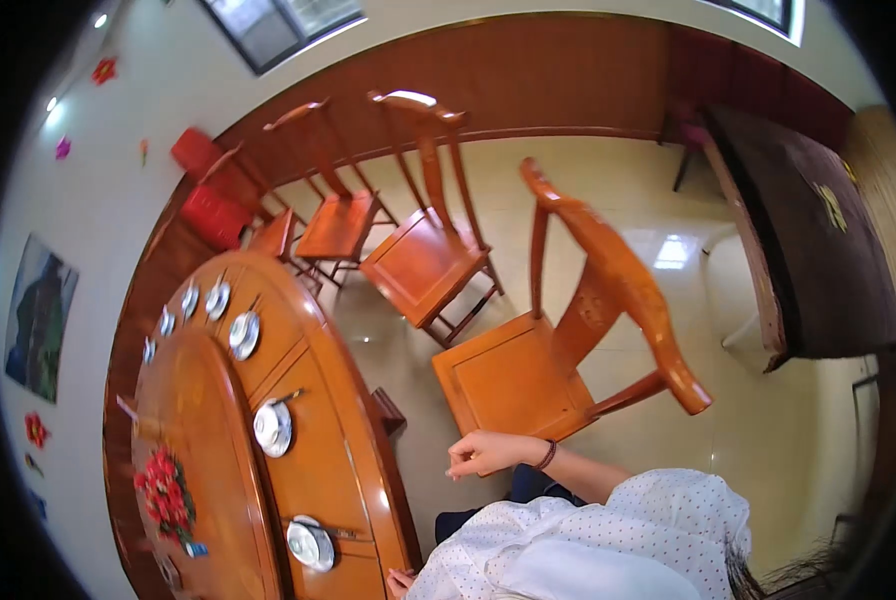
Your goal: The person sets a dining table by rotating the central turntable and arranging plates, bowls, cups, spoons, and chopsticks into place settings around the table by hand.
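Note:
My right hand (483, 455), with a dark beaded bracelet on the wrist, hangs with its fingers curled in and nothing visible in them. It is in front of the seat of the nearest wooden chair (513, 372), which is turned away from the table. Whether it touches the chair I cannot tell. Low in the view, the fingers of my left hand (400, 582) show beside the edge of the round wooden table (353, 440). They look loosely stretched, and the rest of that hand is hidden by my white dotted shirt. The closest place setting is a bowl on a plate (311, 545) with chopsticks.
Another bowl and plate (273, 428) and several more settings line the table. Red flowers (166, 495) stand on its raised turntable (230, 420). A second wooden chair (423, 262) and others curve away behind. A brown-covered table (808, 235) stands at right.

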Demonstrator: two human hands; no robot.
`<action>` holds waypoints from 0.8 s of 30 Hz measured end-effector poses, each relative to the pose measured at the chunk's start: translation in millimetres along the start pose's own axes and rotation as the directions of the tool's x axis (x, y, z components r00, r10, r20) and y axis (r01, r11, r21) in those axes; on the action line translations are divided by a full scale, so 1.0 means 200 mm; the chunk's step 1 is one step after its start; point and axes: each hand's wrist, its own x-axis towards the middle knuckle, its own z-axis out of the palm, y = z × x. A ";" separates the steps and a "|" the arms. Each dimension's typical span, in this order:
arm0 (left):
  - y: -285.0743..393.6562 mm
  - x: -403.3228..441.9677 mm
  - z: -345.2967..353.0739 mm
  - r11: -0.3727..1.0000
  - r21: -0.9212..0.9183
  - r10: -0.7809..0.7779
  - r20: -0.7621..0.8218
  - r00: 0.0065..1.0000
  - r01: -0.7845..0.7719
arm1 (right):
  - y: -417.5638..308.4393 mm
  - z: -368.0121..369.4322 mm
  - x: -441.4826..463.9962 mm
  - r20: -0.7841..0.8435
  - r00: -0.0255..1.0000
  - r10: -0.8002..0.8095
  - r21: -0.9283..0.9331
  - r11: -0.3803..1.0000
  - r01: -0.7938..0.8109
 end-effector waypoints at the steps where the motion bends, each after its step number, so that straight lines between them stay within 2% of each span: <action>1: 0.10 -0.03 0.05 0.998 0.059 0.010 0.094 0.996 -0.015 | -0.03 -0.06 -0.07 -0.102 0.994 0.042 0.016 0.999 -0.041; 4: 0.36 -0.07 0.23 0.972 0.207 0.022 0.383 0.923 -0.108 | -0.14 -0.11 -0.20 -0.126 0.991 -0.042 0.064 0.997 0.050; 5: 0.41 -0.08 0.30 0.958 0.245 0.018 0.468 0.884 -0.149 | -0.07 -0.10 -0.19 -0.142 0.985 -0.101 0.054 0.992 0.110; 7: 0.50 -0.12 0.40 0.922 0.309 -0.002 0.604 0.797 -0.232 | -0.01 -0.08 -0.23 -0.176 0.982 -0.068 -0.009 0.998 0.068; 8: 0.36 -0.05 0.50 0.966 0.171 0.036 0.649 0.760 -0.192 | 0.01 -0.09 -0.25 -0.174 0.984 -0.027 -0.059 0.998 0.017; 9: 0.39 -0.06 0.61 0.990 0.039 0.073 0.683 0.727 -0.137 | 0.02 -0.09 -0.28 -0.204 0.977 -0.058 -0.053 0.997 0.048; 10: 0.42 -0.07 0.70 0.999 0.001 0.032 0.730 0.682 -0.049 | 0.05 -0.09 -0.31 -0.211 0.976 -0.054 -0.049 0.998 0.045; 11: 0.71 -0.21 0.89 0.999 -0.026 -0.008 0.776 0.631 0.045 | 0.08 -0.08 -0.34 -0.273 0.962 -0.028 -0.025 0.999 0.022; 12: 0.86 -0.28 1.01 0.989 -0.144 0.113 0.863 0.493 0.024 | 0.13 -0.08 -0.36 -0.337 0.941 0.002 -0.002 1.000 -0.003; 13: 1.05 -0.36 1.13 0.946 -0.306 0.259 0.913 0.314 0.107 | 0.20 -0.08 -0.38 -0.390 0.920 -0.025 -0.052 0.999 0.005; 14: 1.22 -0.44 1.19 0.899 -0.387 0.350 0.917 0.192 0.206 | 0.20 -0.07 -0.40 -0.413 0.911 -0.015 -0.050 0.999 -0.007; 15: 1.39 -0.50 1.23 0.837 -0.445 0.447 0.892 0.071 0.317 | 0.18 -0.07 -0.43 -0.416 0.908 0.044 -0.077 0.994 -0.083; 16: 1.58 -0.57 1.25 0.699 -0.530 0.644 0.759 -0.098 0.480 | 0.16 -0.07 -0.44 -0.423 0.900 0.103 -0.103 0.982 -0.161; 17: 1.76 -0.63 1.26 0.534 -0.540 0.809 0.551 -0.206 0.651 | 0.14 -0.07 -0.42 -0.403 0.903 0.151 -0.196 0.949 -0.246; 18: 1.92 -0.67 1.26 0.429 -0.375 0.879 0.381 -0.285 0.822 | 0.16 -0.07 -0.38 -0.431 0.888 0.161 -0.189 0.946 -0.263; 19: 2.03 -0.70 1.25 0.338 -0.160 0.932 0.194 -0.306 0.928 | 0.20 -0.07 -0.33 -0.402 0.897 0.181 -0.254 0.920 -0.300; 21: 2.11 -0.67 1.20 0.248 0.226 0.966 0.012 -0.257 0.942 | 0.19 -0.05 -0.24 -0.375 0.895 0.241 -0.360 0.852 -0.380; 22: 2.14 -0.62 1.16 0.254 0.254 0.964 0.012 -0.266 0.933 | 0.15 -0.03 -0.20 -0.398 0.884 0.245 -0.340 0.856 -0.390; 24: 2.19 -0.51 1.07 0.396 0.436 0.904 -0.030 -0.427 0.808 | 0.08 0.03 -0.13 -0.485 0.827 0.282 -0.368 0.793 -0.486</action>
